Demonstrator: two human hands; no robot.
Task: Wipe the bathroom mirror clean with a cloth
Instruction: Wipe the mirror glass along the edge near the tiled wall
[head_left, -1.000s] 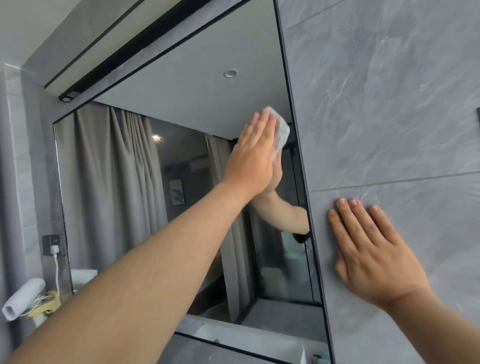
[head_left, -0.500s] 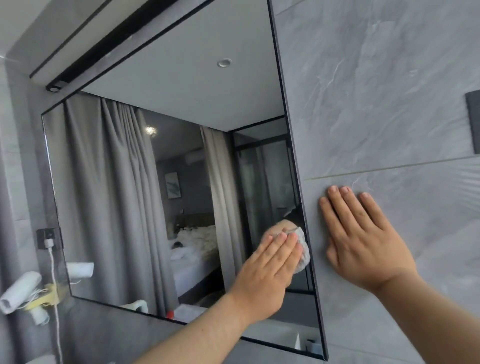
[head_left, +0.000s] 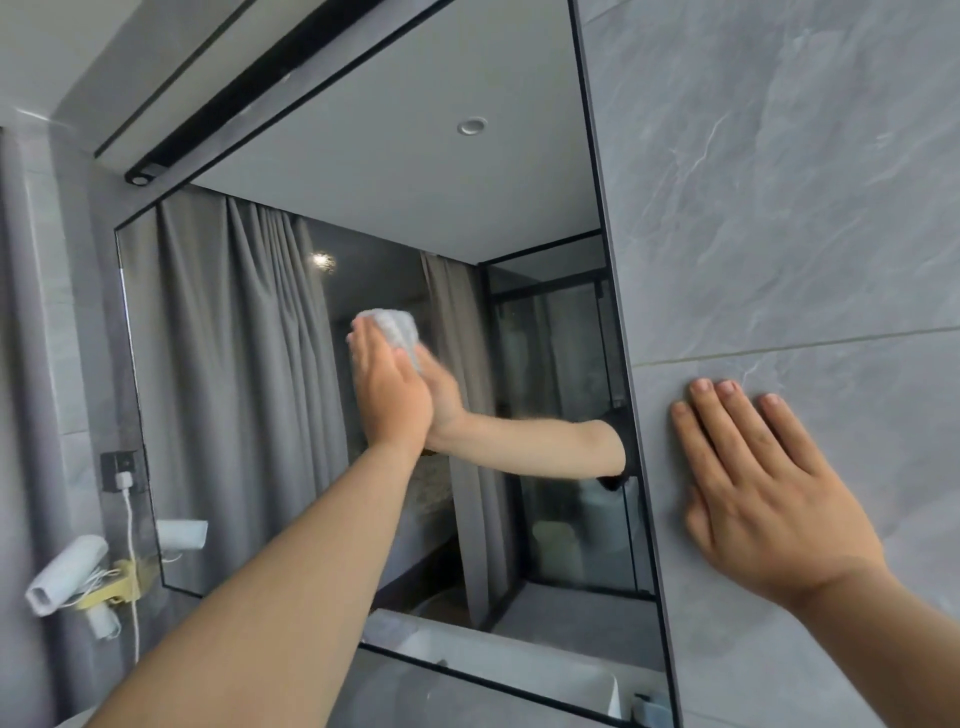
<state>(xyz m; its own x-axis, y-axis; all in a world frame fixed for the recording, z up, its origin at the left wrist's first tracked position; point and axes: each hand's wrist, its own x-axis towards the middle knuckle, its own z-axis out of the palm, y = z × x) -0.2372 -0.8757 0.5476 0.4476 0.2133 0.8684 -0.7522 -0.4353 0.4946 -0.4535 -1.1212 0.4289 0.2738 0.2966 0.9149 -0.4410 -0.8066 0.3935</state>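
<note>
The left hand (head_left: 392, 395) presses a cloth (head_left: 392, 325) flat-fingered on mid mirror (head_left: 249, 364). The right hand (head_left: 763, 499) rests open on the wall (head_left: 779, 208) (bracing); wiping looks underway, remaining area unclear.

Soft, even daylight; wide-angle bending at edges, slight blur throughout.

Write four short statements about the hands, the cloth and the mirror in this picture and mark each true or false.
1. The left hand presses a crumpled white cloth flat against the large black-framed wall mirror. True.
2. The right hand holds a spray bottle. False: it lies flat, fingers straight, on the grey marbled wall tile right of the mirror.
3. The cloth sits at the mirror's bottom right corner. False: it is near the middle.
4. A white hair dryer hangs on the wall left of the mirror. True.
</note>
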